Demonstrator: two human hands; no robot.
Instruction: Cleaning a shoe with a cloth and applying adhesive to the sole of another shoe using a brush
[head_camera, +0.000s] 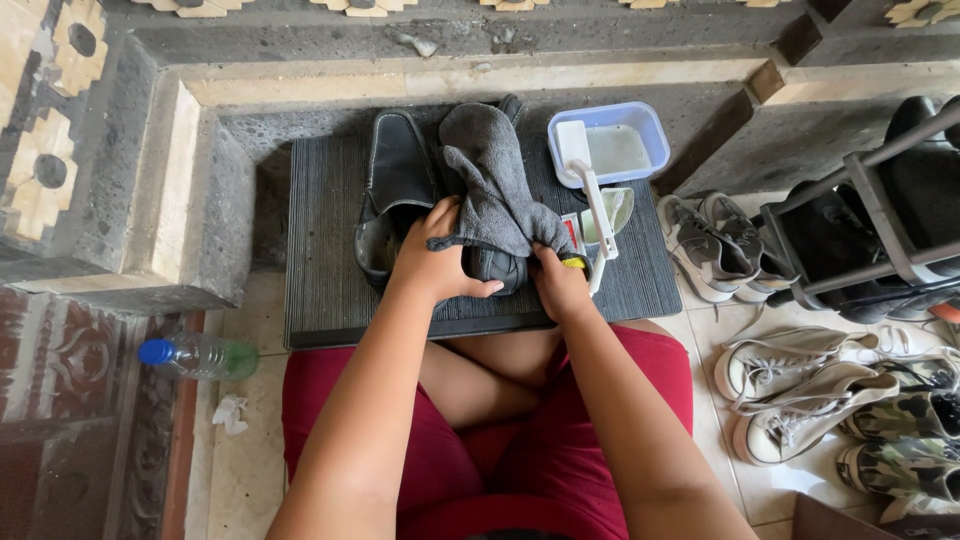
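Two black leather shoes lie on a dark ribbed mat (320, 250). The left shoe (395, 185) lies free, sole side tilted. My left hand (435, 260) grips the toe of the right shoe (495, 268), which a grey cloth (490, 175) drapes over. My right hand (560, 285) presses the cloth's lower corner against that shoe, with a small yellow and red item half hidden beside the fingers. A white brush (590, 200) leans just right of my right hand.
A clear plastic tub (655, 135) with cloudy liquid stands at the mat's back right. A plastic bottle (195, 355) lies on the floor at left. Grey sneakers (715, 250), white and camouflage high-tops (830, 395) and a dark shoe rack (870, 230) fill the right side. Stone steps surround the mat.
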